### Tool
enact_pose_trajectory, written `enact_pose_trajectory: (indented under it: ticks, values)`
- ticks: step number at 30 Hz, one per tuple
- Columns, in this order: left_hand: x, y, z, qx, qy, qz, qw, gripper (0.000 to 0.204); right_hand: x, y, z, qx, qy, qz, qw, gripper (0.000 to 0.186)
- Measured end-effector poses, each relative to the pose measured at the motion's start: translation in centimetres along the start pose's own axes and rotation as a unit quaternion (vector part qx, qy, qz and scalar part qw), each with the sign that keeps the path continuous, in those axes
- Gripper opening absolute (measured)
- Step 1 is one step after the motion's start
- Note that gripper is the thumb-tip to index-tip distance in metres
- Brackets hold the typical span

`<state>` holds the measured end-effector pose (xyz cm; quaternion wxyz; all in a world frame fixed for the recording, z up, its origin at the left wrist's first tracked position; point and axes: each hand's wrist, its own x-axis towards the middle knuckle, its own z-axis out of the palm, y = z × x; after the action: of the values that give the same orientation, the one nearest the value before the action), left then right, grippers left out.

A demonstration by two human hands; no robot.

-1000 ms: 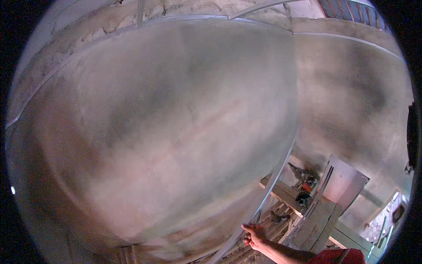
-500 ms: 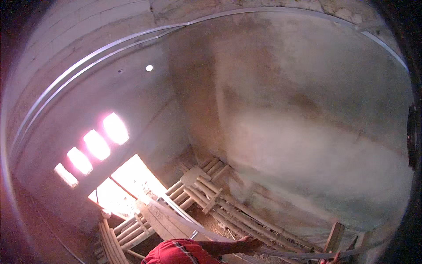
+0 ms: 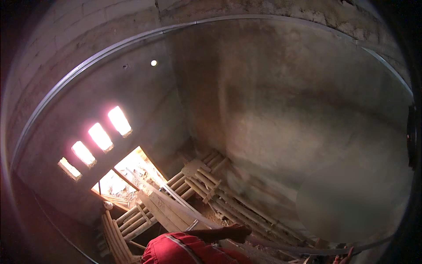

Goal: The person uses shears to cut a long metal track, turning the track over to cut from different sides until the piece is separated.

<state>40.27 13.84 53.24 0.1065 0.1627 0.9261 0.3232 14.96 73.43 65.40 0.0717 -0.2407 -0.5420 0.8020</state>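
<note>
My left arm, in a red sleeve with a pale stripe, comes in from the lower edge and reaches to the right. My left hand (image 3: pixel 238 233) is closed around a long, narrow, pale strip (image 3: pixel 303 249), probably a metal profile. The strip runs from near the doorway, past my sleeve, and curves away to the lower right. At the bottom right, the fingers of my right hand (image 3: pixel 343 256) show against the strip's lower edge, with one finger pointing up. The rest of that hand is cut off by the frame.
Below stands a scaffold of wooden poles (image 3: pixel 246 215) with planks (image 3: pixel 165 213) across it. A bright doorway (image 3: pixel 127 176) and several wall openings (image 3: pixel 101 137) are at left. Metal rails (image 3: pixel 105 50) run along the upper walls. A plastered wall (image 3: pixel 272 88) fills the right; one patch is blurred.
The view has shifted slightly and grown darker. My left hand appears a little farther left and higher, still on the strip. My right fingers show slightly more to the right.
</note>
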Motion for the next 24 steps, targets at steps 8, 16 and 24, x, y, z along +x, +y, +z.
enact_pose_trajectory:
  ticks: [8,16,24]
  values:
    - [-1.2,2.1,-4.7,0.121,-0.090,-0.121,0.981,0.045,-3.3,-4.3,-9.7,-0.222,-0.181,-0.362,0.887,0.053]
    - [-11.0,5.2,-4.9,0.089,-0.099,-0.188,0.973,0.040,-12.3,-15.4,-1.6,0.094,-0.001,-0.098,0.991,0.032]
    - [-10.5,-0.1,3.4,-0.022,0.072,-0.080,0.994,0.046,-15.7,-18.6,-3.5,0.048,0.052,-0.152,0.986,0.029]
